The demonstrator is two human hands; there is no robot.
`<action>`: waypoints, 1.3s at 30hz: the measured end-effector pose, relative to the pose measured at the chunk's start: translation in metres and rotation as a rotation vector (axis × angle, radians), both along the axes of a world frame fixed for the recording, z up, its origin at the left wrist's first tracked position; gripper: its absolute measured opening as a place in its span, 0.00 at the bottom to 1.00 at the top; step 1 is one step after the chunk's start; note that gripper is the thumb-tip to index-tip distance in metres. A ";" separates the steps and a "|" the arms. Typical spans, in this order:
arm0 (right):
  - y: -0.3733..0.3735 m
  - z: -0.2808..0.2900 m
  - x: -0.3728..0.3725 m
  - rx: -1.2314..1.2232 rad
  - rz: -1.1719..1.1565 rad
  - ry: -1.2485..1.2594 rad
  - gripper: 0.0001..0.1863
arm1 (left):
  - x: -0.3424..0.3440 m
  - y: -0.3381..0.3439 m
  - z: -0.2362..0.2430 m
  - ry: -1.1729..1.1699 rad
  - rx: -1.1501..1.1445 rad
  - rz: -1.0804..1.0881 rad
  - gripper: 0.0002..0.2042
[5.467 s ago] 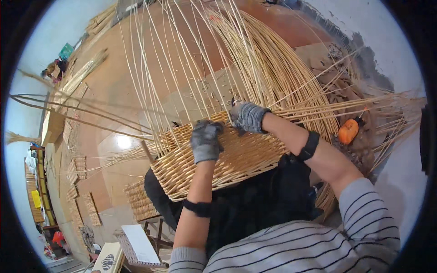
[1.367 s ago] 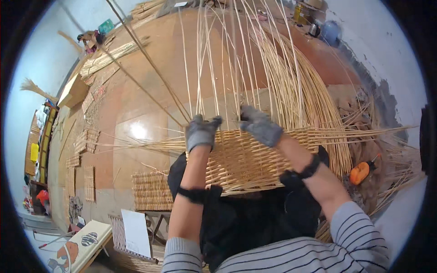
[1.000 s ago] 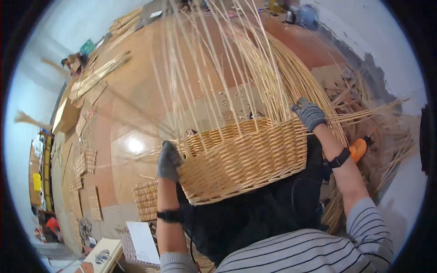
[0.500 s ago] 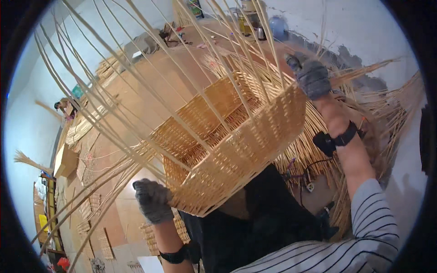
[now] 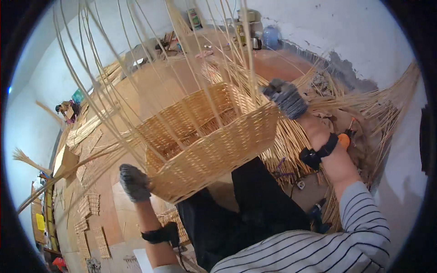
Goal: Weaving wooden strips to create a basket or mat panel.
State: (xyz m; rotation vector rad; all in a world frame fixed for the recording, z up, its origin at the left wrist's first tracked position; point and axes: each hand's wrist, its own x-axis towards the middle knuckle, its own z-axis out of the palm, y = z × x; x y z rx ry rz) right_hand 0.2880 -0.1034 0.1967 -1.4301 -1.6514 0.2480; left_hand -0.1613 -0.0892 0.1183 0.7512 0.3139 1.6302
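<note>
Between my hands hangs an unfinished wicker basket (image 5: 214, 152), rectangular and pale tan, tilted so that I see its inside and its near long wall. Tall bare rods (image 5: 119, 86) rise from its rim, and more stick out to the left. My left hand (image 5: 134, 183), in a grey knit glove, is closed on the basket's left end near the corner. At the upper right end, my right hand (image 5: 287, 98), gloved alike, is closed at the rim. The exact grip of its fingers is partly hidden and slightly blurred.
Loose wicker rods (image 5: 291, 159) lie in a thick heap under and right of the basket. An orange tool (image 5: 344, 140) lies beyond my right wrist. Woven panels (image 5: 102, 241) lie on the floor at left. A blue water jug (image 5: 271, 37) stands by the far wall.
Both hands have carried the basket to the left. Its right end has come down with my right hand, and the upright rods have swung along with it.
</note>
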 end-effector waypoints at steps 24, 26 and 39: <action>0.014 -0.016 -0.031 -0.240 0.383 0.484 0.24 | 0.201 -0.052 0.063 1.481 0.765 0.434 0.15; 0.009 -0.003 -0.046 -0.267 0.370 0.423 0.23 | 0.229 -0.020 0.062 1.515 0.499 0.302 0.18; -0.001 -0.010 -0.047 0.039 0.124 -0.154 0.16 | 0.187 -0.051 0.049 0.459 0.666 0.635 0.24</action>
